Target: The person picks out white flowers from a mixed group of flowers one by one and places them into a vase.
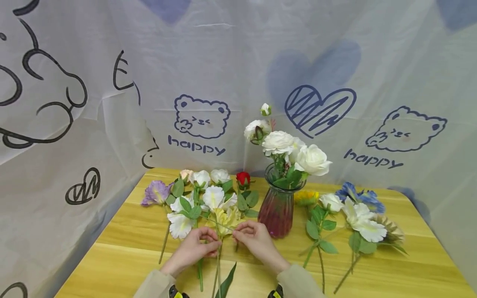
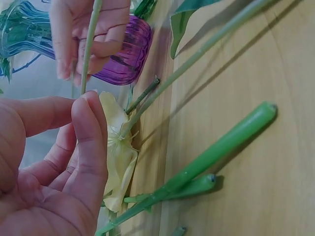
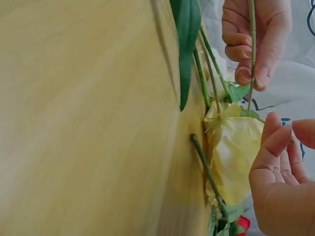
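Observation:
My left hand pinches a thin green flower stem between thumb and fingertips, above the table. Opposite it, my right hand has thumb and forefinger pinched together at a thin stem that runs leftward toward some green leaves. Whether both hands hold one stem cannot be told, nor which bloom it bears. Just beyond the fingers lies a yellow flower, its stem pointing toward me beside a long dark leaf. A white iris-like flower is behind it.
A glass vase with white flowers stands right of my hands. Leftward lie a purple flower, white roses and a red rose. At right lie a white rose, a white iris-like flower and blue flowers.

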`<control>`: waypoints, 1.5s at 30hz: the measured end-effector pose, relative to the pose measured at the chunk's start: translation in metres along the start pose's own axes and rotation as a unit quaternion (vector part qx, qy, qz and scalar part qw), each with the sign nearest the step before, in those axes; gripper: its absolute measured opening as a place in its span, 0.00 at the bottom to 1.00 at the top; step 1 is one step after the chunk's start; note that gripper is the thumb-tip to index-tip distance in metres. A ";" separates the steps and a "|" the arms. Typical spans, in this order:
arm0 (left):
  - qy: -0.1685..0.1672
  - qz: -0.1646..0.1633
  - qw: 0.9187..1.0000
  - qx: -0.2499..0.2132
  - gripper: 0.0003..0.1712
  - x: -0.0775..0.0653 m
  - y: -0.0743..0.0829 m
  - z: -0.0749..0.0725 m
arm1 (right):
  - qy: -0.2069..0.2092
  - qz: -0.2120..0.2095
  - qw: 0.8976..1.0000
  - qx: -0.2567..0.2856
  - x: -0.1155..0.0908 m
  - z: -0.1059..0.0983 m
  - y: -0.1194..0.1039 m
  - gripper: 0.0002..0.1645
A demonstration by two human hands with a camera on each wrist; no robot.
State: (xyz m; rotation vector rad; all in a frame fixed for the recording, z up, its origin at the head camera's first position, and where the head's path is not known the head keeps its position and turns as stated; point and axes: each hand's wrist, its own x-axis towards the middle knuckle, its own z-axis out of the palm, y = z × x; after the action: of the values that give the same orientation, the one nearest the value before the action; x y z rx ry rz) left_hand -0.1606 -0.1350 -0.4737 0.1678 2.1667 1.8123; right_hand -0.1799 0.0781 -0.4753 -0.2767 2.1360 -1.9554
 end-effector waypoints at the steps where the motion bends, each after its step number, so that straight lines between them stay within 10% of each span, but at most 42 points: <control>1: 0.000 0.002 1.000 0.004 0.12 0.000 0.000 0.000 | 0.002 -0.001 1.000 0.004 0.001 0.001 -0.001 0.12; 19: -0.044 0.045 0.994 0.094 0.09 -0.007 0.000 -0.004 | 0.071 -0.029 0.994 0.074 0.014 0.005 -0.028 0.07; 28: -0.071 0.101 0.972 0.198 0.05 -0.016 0.005 -0.012 | 0.067 -0.039 0.992 0.101 0.024 -0.003 -0.039 0.11; 45: -0.130 0.108 0.959 0.228 0.04 -0.024 0.011 -0.009 | 0.060 -0.072 0.995 0.037 0.016 -0.035 -0.058 0.17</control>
State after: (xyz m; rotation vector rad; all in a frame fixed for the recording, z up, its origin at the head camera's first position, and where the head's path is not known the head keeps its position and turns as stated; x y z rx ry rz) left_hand -0.1417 -0.1478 -0.4577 0.7277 2.4016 1.2615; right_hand -0.2063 0.1015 -0.4149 -0.3168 2.1642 -2.1783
